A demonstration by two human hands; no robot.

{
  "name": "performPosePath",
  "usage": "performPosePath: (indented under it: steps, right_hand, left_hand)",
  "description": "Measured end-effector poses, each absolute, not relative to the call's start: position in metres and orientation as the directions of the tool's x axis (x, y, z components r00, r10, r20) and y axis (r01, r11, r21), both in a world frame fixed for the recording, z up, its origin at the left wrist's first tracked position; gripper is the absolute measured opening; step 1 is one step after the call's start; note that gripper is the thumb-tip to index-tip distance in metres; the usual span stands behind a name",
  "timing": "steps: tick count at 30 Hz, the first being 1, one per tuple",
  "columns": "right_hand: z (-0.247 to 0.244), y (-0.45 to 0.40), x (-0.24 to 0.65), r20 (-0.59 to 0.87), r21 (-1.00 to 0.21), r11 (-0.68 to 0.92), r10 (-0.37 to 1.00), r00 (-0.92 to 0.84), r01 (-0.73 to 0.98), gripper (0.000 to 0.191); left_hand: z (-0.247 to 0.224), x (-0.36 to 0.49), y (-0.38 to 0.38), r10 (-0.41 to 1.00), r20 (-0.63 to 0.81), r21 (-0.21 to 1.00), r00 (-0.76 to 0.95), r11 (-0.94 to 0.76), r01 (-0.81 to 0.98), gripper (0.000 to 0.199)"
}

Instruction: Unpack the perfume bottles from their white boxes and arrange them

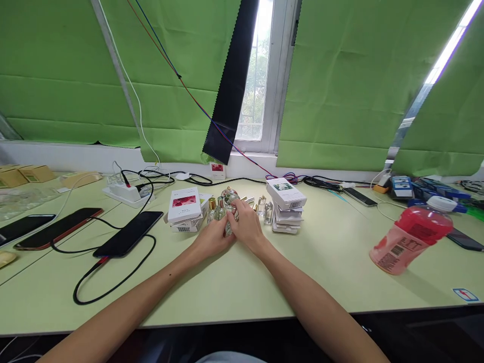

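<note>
Glass bottles [220,207] at and beyond hands [215,236] [247,224]; both half-curled, meeting (exact hold hidden, cannot tell).

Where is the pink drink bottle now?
In the head view, the pink drink bottle stands on the right side of the table, left of a dark phone.

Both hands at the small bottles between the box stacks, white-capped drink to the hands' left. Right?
Wrong side: in the head view the white-capped drink is to the right of the left hand and right hand. Both are at the small bottles between the box stacks.
</note>
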State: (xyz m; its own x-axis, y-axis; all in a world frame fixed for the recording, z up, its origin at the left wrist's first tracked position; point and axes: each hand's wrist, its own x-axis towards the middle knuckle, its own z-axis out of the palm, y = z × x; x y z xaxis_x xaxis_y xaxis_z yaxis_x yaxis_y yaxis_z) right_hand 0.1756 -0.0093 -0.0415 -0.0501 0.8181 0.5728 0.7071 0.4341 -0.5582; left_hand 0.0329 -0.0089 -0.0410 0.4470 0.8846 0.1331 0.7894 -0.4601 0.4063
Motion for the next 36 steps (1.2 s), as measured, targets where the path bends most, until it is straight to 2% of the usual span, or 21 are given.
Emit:
performPosePath:
  steps: [27,36]
  right_hand:
    - [-0.0386,-0.0122,0.1753,0.522,-0.544,0.397,0.850,-0.072,0.739,0.020]
    - [-0.0350,-0.0150,0.1759,0.506,-0.552,0.405,0.858,-0.093,0.729,0.022]
  left_hand:
    - [-0.0417,0.0317,-0.0092,0.873,0.163,0.407,0.459,-0.484,0.775,0.037]
    - [-0.0437,0.0306,-0.0070,0.874,0.166,0.404,0.457,-0.483,0.777,0.026]
